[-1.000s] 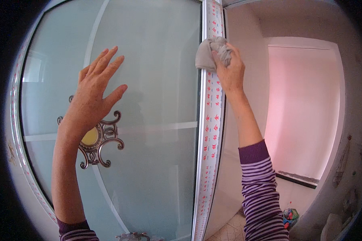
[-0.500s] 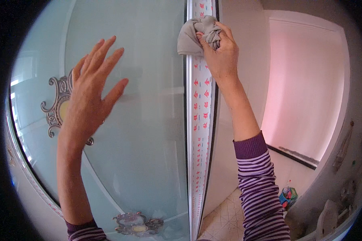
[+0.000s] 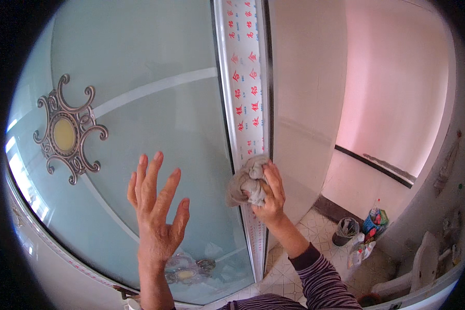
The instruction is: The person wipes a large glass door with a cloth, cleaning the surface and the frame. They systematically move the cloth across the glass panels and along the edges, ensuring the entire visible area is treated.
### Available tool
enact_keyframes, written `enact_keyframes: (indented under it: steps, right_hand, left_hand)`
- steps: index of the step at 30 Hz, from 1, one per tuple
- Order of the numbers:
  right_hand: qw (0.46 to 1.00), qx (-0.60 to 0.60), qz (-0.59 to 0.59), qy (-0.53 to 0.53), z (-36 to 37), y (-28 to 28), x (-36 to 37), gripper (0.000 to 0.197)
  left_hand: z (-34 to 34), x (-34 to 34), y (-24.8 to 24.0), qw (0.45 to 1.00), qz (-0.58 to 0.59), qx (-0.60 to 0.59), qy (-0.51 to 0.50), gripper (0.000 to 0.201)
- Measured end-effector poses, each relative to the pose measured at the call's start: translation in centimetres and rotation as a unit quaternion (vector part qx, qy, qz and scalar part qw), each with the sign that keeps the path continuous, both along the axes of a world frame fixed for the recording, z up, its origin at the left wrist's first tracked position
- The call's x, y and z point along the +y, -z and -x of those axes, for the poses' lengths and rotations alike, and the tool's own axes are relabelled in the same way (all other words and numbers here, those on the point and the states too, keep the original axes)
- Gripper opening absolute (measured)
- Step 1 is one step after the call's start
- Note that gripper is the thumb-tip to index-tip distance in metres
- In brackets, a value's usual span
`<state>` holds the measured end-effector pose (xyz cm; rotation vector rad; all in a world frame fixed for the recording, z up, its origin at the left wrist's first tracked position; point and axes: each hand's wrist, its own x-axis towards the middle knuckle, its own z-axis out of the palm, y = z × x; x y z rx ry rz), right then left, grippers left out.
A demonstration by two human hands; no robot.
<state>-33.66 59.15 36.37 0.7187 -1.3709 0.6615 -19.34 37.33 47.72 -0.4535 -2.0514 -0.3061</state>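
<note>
Crumpled grey cloth [image 3: 247,182] pressed against door frame [image 3: 245,93].

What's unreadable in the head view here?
- Right hand: palm hidden by the grey rag it grips.
- Left hand: contact with the frosted glass door unclear.
- Lower door ornament: partly behind left wrist.
- Floor bottles: too small.

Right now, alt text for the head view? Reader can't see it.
The right hand presses a crumpled grey rag against the white door frame patterned with red marks, while the left hand is spread open on the frosted glass door. A metal scroll ornament sits on the glass at upper left; a tiled floor and small bin show at lower right.
</note>
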Motion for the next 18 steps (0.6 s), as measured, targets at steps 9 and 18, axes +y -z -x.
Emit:
enact_keyframes:
  steps: [9, 18]
  right_hand:
    - [0.999, -0.04, -0.004, -0.022, -0.7, -11.2, -0.5, 0.035]
    - [0.998, -0.044, 0.039, -0.037, -0.4, 6.7, -0.5, 0.031]
  left_hand:
    - [-0.1, -1.2, 6.7, 0.997, -0.065, -0.035, 0.0, 0.027]
    - [-1.0, -1.8, 13.3, 0.995, -0.041, -0.086, -0.004, 0.024]
